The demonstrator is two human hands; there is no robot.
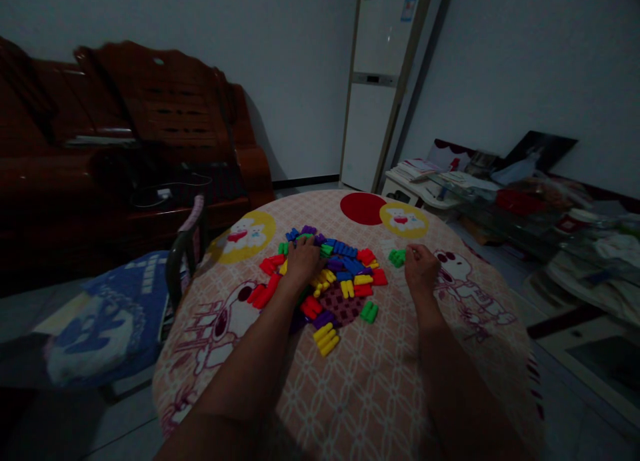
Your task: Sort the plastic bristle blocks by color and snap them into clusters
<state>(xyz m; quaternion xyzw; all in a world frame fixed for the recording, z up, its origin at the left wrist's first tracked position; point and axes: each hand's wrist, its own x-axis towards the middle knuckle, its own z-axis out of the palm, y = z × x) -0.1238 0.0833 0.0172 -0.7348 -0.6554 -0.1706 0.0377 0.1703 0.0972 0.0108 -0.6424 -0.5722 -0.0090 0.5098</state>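
Plastic building blocks in red, yellow, blue, green and purple form a pile in the middle of a round table. My left hand reaches over the left part of this pile with its fingers apart, touching the blocks at its far side; a green block shows at its fingertips. To the right of the pile, my right hand is closed, with a green building block at its thumb and fingertips. Its palm side is hidden. Nearest to me lie a yellow block and a single green block.
A patterned cloth covers the table. To the left stands a chair with a blue cloth. Behind it is a wooden sofa. A cluttered glass-topped cabinet runs along the right wall.
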